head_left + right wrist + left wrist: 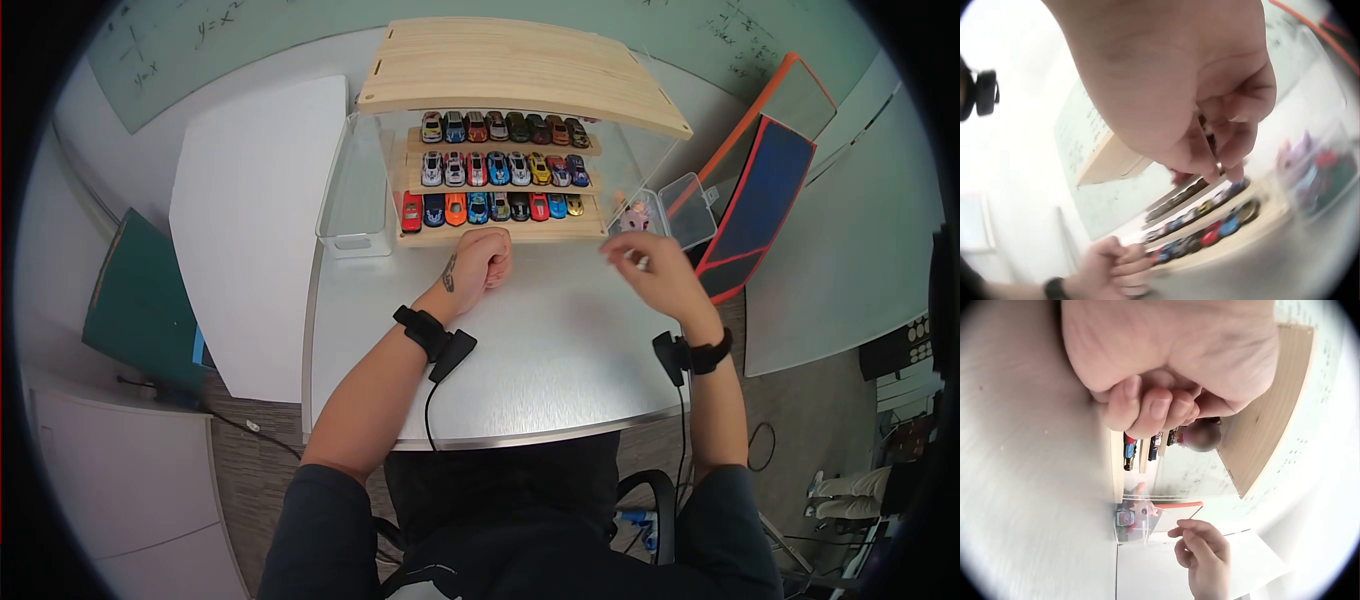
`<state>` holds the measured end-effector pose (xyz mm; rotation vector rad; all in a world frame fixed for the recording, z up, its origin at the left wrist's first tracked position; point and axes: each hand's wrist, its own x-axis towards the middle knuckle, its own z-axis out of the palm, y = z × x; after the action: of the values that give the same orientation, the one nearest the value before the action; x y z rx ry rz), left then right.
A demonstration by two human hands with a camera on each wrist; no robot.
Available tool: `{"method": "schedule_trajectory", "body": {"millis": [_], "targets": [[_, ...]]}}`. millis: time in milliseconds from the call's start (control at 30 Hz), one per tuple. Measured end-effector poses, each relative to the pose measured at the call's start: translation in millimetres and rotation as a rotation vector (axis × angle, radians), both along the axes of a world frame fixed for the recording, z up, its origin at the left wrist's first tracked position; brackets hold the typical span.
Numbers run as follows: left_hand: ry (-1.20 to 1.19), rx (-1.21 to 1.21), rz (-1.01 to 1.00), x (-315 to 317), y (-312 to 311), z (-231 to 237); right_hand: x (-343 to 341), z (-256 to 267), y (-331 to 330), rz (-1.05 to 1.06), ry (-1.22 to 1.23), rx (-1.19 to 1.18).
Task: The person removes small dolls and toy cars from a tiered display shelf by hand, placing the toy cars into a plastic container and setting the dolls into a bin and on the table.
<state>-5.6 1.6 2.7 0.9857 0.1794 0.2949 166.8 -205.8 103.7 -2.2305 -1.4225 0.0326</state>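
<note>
In the head view, my left hand (485,262) is a fist on the metal tabletop, just in front of the display case's bottom wooden shelf (500,234); nothing shows in its curled fingers (1159,409). My right hand (660,275) hovers at the case's front right corner, beside a small clear box (690,215) of colourful toys. Its fingers are loosely bent, and no held thing can be made out. Rows of toy cars (497,168) stand on three shelves under a wooden top (520,62). A blurred round brownish thing (1202,435) appears beyond the left hand.
A clear, long bin (358,190) stands left of the case. White panels (255,230) lean farther left; orange-edged panels (765,205) stand at the right. The tabletop (520,360) extends in front of the case, with its near edge by the person's lap. Cables hang from both wrist cameras.
</note>
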Motion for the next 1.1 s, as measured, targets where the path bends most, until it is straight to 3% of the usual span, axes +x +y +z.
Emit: {"method": "schedule_trajectory", "body": {"millis": [67, 200, 267, 600, 667, 933, 1033, 1100], "targets": [[0.005, 0.001, 0.005, -0.1, 0.0, -1.8, -6.8, -22.0, 23.1, 0.342, 0.641, -0.041], [0.01, -0.018, 0.014, -0.1, -0.5, 0.5, -13.0, -49.0, 64.2, 0.33, 0.808, -0.07], [0.007, -0.01, 0.013, 0.1, 0.1, -0.6, -14.7, -61.1, 75.7, 0.216, 1.042, 0.093], [0.021, 0.027, 0.01, -0.6, -2.2, 3.6, -1.2, -105.4, 71.4, 0.257, 1.184, 0.35], [0.027, 0.028, 0.015, -0.6, -1.6, 6.1, -3.9, -112.7, 74.0, 0.275, 0.82, 0.357], [0.029, 0.037, 0.026, 0.4, -2.4, 4.0, -6.2, -108.3, 74.7, 0.255, 0.876, 0.469], [0.061, 0.138, 0.023, 0.4, -6.0, 2.5, -5.5, -107.1, 71.8, 0.189, 0.862, 0.513], [0.111, 0.334, 0.034, -0.5, -10.4, 1.5, -3.9, -104.6, 72.0, 0.14, 0.842, 0.534]]}}
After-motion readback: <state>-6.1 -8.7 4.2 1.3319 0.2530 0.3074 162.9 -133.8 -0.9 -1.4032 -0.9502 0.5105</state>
